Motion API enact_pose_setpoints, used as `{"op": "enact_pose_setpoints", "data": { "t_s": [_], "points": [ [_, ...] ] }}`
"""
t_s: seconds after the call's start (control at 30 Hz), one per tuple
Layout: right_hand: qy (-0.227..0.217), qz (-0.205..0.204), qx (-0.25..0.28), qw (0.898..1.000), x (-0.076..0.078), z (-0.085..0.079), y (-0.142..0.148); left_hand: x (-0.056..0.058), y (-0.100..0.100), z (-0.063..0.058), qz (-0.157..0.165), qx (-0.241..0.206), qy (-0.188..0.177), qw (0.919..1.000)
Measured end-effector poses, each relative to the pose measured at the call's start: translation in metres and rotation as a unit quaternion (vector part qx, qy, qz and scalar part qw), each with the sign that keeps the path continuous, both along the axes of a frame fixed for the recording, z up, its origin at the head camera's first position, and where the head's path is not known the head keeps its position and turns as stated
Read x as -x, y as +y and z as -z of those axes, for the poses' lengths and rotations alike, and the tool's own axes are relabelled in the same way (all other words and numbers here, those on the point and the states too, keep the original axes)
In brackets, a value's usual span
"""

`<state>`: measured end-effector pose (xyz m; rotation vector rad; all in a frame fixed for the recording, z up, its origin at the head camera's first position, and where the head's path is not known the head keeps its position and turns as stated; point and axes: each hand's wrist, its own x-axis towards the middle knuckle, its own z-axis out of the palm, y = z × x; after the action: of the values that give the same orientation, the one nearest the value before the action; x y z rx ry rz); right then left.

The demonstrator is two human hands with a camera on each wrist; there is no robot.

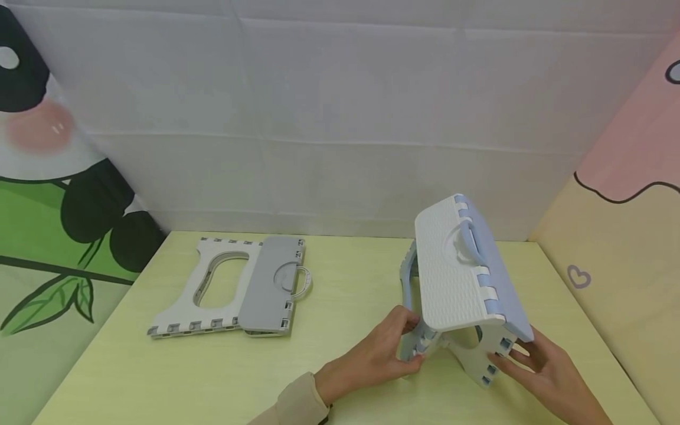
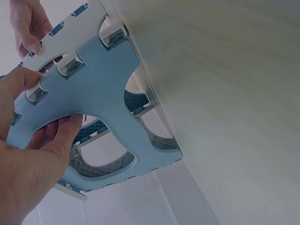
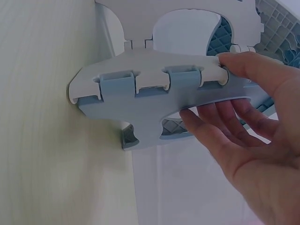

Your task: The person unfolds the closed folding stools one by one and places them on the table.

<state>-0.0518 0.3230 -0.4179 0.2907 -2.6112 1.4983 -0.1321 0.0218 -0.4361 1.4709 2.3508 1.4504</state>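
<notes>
A white and blue folding step stool (image 1: pixel 443 277) stands partly folded on the right side of the table, its hinged top bent into a ridge. Along that ridge sits a blue carry handle (image 1: pixel 471 242). My left hand (image 1: pixel 379 348) grips the blue leg panel (image 2: pixel 101 75) at its left side, thumb on the hinged edge and fingers through the cutout. On the other side, my right hand (image 1: pixel 549 375) holds the near right leg panel by its edge. In the right wrist view, the thumb is above a hinged edge (image 3: pixel 152 86) and the fingers curl under it.
A second folding stool (image 1: pixel 268 289), grey and white, lies flattened on the left of the pale yellow table (image 1: pixel 175 378). Its round handle (image 1: pixel 304 282) sticks out to the right. A white cloth wall (image 1: pixel 340 118) closes the back; printed panels flank both sides.
</notes>
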Motion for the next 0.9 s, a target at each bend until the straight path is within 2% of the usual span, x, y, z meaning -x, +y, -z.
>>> {"op": "enact_pose_setpoints", "data": {
  "t_s": [0.23, 0.53, 0.9],
  "points": [
    [0.006, 0.000, -0.008, 1.000, -0.0005, 0.0008, 0.0018, 0.0006, -0.0019, -0.0022, 0.003, 0.006, -0.009, 0.9999],
    [0.004, 0.002, -0.011, 1.000, -0.0012, 0.0000, 0.0026, 0.0018, -0.0032, 0.0000, 0.004, -0.003, 0.005, 1.0000],
    [-0.004, -0.007, -0.008, 1.000, -0.0004, 0.0004, 0.0067, 0.0027, -0.0047, -0.0016, 0.004, 0.000, 0.002, 1.0000]
  ]
}}
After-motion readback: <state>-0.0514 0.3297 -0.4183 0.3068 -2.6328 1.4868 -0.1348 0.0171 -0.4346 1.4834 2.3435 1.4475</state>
